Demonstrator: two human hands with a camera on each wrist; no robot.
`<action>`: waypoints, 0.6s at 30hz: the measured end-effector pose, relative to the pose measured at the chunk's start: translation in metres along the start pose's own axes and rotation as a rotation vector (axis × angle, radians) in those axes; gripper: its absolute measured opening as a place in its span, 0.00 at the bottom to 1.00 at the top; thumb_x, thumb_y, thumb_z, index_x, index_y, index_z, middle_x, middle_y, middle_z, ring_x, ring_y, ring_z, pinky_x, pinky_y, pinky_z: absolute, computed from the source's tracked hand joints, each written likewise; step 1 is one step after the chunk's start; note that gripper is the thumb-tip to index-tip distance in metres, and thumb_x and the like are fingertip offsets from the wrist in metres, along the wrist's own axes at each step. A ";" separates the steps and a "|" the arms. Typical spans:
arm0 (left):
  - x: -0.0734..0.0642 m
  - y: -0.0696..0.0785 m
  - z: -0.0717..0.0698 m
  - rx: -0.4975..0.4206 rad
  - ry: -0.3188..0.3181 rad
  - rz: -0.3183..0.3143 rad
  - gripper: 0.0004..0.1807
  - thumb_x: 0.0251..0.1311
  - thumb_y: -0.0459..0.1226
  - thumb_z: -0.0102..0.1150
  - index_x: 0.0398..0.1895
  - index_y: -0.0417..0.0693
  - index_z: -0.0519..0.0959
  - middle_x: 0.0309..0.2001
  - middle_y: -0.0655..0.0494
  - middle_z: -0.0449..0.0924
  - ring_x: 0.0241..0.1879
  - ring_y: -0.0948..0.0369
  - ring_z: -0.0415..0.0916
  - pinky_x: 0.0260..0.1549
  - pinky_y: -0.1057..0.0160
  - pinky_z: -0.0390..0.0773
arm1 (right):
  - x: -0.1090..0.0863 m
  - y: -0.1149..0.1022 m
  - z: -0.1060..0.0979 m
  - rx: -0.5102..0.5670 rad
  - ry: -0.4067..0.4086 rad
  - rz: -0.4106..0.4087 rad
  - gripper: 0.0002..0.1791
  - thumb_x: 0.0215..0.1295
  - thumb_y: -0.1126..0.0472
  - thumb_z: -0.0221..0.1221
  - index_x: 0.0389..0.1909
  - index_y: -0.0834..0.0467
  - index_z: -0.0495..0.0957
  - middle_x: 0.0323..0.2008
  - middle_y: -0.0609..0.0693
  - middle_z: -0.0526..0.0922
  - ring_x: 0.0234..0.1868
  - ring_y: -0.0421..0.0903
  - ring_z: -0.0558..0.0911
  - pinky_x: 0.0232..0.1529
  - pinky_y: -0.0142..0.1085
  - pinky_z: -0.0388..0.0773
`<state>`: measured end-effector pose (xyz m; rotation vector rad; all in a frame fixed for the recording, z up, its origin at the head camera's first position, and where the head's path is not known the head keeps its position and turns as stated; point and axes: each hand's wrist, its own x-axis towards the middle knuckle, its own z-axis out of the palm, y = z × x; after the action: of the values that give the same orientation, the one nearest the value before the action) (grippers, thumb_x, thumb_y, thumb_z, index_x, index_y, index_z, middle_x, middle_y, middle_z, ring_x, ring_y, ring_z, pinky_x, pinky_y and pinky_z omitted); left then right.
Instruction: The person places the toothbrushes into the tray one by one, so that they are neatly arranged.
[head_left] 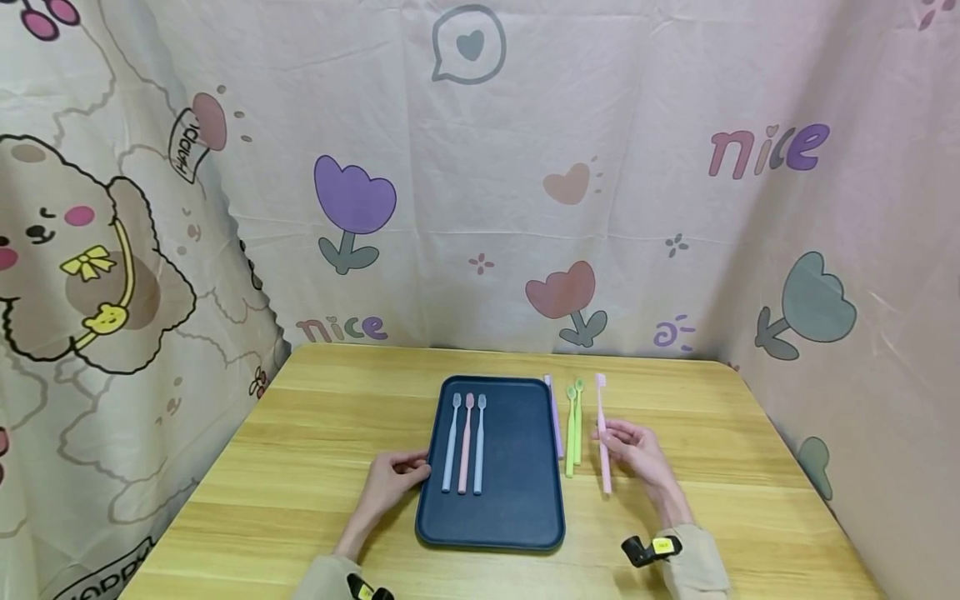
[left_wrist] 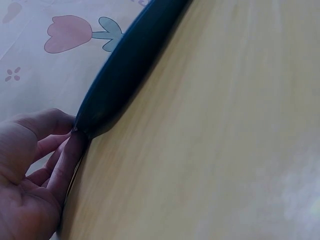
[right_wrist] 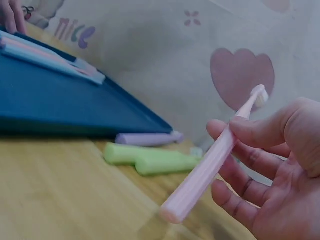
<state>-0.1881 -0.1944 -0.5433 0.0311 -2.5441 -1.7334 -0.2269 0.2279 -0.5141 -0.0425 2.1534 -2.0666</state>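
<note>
Between thumb and fingers, my right hand [head_left: 634, 451] pinches a pink toothbrush [right_wrist: 200, 177] with its head pointing away from me. That hand is over the table, to the right of a dark blue tray [head_left: 523, 467]. My left hand [head_left: 393, 482] grips the tray's left rim with its fingertips, as the left wrist view shows up close. Inside the tray, a pink toothbrush [head_left: 464, 454] lies between two light blue toothbrushes [head_left: 450, 454], side by side on the left half. Two green toothbrushes [right_wrist: 167, 164] and a purple toothbrush [right_wrist: 145, 139] lie beside the tray's right edge.
The wooden table [head_left: 300, 433] carries the tray near its middle. A patterned cloth [head_left: 465, 208] hangs behind the table's far edge and along both sides. Small black devices [head_left: 651, 550] are strapped at the wrists.
</note>
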 end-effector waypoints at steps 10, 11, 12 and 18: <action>0.002 -0.004 0.000 -0.011 -0.004 0.007 0.16 0.56 0.30 0.70 0.48 0.34 0.86 0.35 0.45 0.88 0.29 0.71 0.78 0.33 0.73 0.77 | 0.006 -0.012 0.033 0.081 -0.059 -0.006 0.23 0.65 0.70 0.62 0.56 0.78 0.68 0.32 0.43 0.85 0.34 0.39 0.85 0.40 0.34 0.85; 0.002 -0.004 0.000 -0.010 -0.003 0.006 0.16 0.56 0.30 0.70 0.48 0.34 0.86 0.35 0.45 0.88 0.29 0.71 0.78 0.33 0.73 0.77 | 0.007 -0.012 0.036 0.089 -0.061 0.001 0.22 0.65 0.70 0.62 0.55 0.77 0.69 0.32 0.42 0.84 0.33 0.39 0.85 0.40 0.34 0.85; 0.002 -0.003 0.000 -0.012 -0.002 0.005 0.15 0.56 0.30 0.70 0.48 0.34 0.86 0.35 0.45 0.88 0.29 0.71 0.78 0.33 0.73 0.77 | 0.008 -0.013 0.039 0.097 -0.066 0.006 0.20 0.65 0.71 0.62 0.54 0.75 0.70 0.32 0.42 0.85 0.32 0.39 0.85 0.39 0.34 0.85; -0.001 0.004 0.004 -0.001 0.040 -0.019 0.15 0.56 0.26 0.69 0.47 0.31 0.85 0.35 0.42 0.88 0.29 0.68 0.79 0.32 0.74 0.75 | 0.012 -0.017 0.057 0.106 -0.081 0.021 0.17 0.65 0.71 0.61 0.51 0.75 0.70 0.29 0.43 0.82 0.29 0.38 0.85 0.37 0.34 0.85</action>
<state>-0.1873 -0.1893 -0.5413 0.0890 -2.5226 -1.7224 -0.2324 0.1690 -0.5005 -0.0893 1.9865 -2.1258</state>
